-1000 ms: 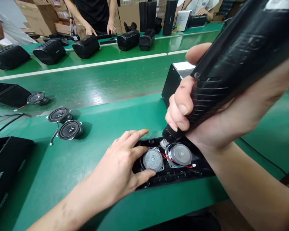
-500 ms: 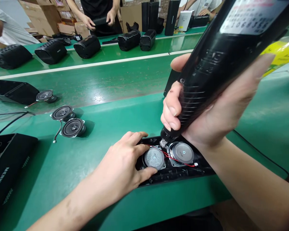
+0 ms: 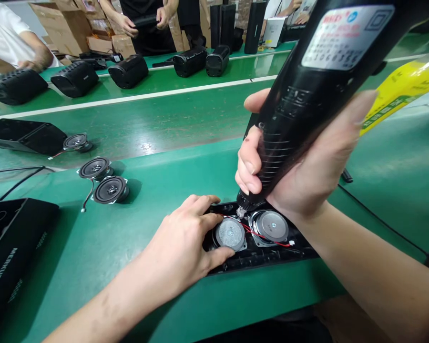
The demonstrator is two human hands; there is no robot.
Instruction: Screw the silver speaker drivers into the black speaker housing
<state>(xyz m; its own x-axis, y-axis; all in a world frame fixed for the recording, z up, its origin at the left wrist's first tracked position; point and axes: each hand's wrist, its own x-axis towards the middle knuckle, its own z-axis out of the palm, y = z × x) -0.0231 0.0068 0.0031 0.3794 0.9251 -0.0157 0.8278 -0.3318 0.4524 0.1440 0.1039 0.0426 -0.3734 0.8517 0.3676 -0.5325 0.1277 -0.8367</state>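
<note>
A black panel (image 3: 236,264) lies open on the green bench, two speaker drivers seated side by side in it, as a worker's tool stands steeper than a second ago over the same spot. The driver at left (image 3: 230,234) is held across its edges by the thumb and forefinger of the left hand (image 3: 189,233), the other fingers reaching to the panel's back rim; the driver at right (image 3: 271,225) has no finger on it, and red wires (image 3: 260,236) trail over it to a white plug (image 3: 291,243). The right hand (image 3: 300,176) wraps curled fingers around what looks like a power screwdriver (image 3: 289,114), its label (image 3: 348,38) turned further into view and its tip, ringed by something clear, at the panel's back edge between the drivers. With the tip unmoved, work at that point appears unfinished, the tool perhaps better lined up; whether a screw sits beneath is hidden. At right, a yellow packet (image 3: 403,90) has come into sight. Beyond lie three loose drivers (image 3: 110,189); across the line, a co-worker in black (image 3: 148,40) now holds up a dark piece (image 3: 145,21), and another's blurred hand (image 3: 32,64) has reached a black housing (image 3: 16,86).
</note>
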